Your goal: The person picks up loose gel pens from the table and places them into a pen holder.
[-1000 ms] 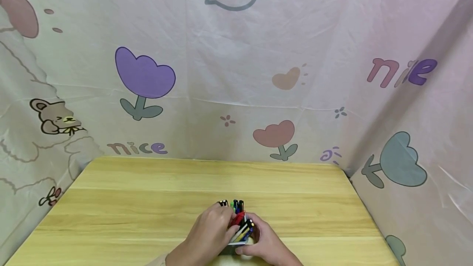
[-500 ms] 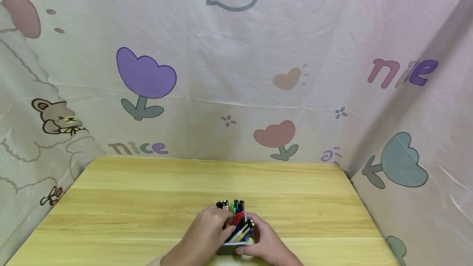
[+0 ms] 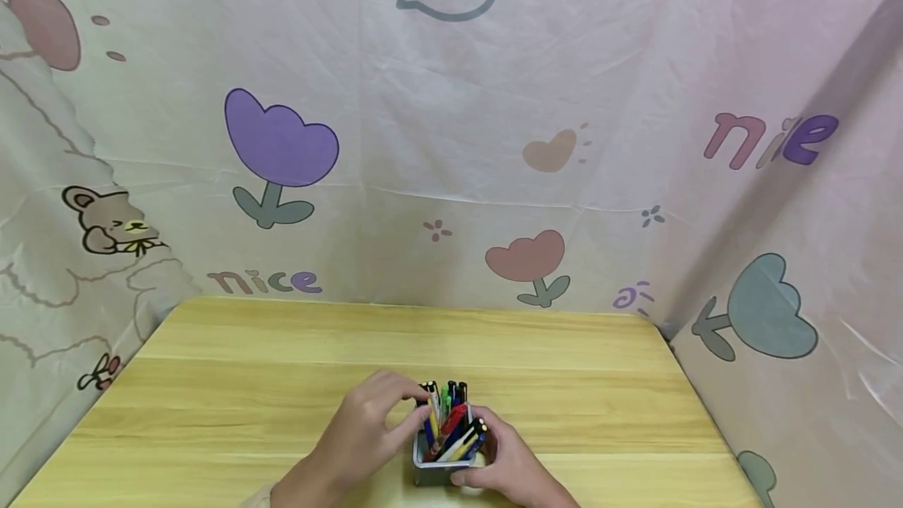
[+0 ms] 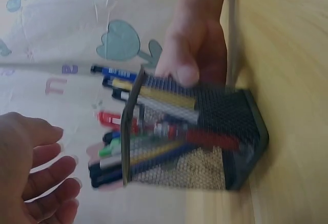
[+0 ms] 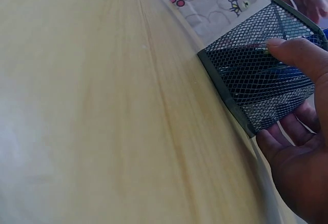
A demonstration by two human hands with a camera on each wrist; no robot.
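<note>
A black mesh pen holder stands on the table near its front edge, with several pens leaning in it. Among them a red pen tilts across the middle, and its lower part shows through the mesh in the left wrist view. My right hand holds the holder from the right side, the thumb on one mesh face and the fingers round another. To the left of the pens is my left hand; in the left wrist view its fingers are relaxed, holding nothing, apart from the pen tops.
The wooden table runs back to a patterned cloth that hangs behind it and along both sides. Left of the holder, a bare stretch of wood shows beyond my left hand.
My left hand has drawn back leftward from over the holder, uncovering its rim and the red pen. The right hand keeps its hold, and the holder stays in place.
</note>
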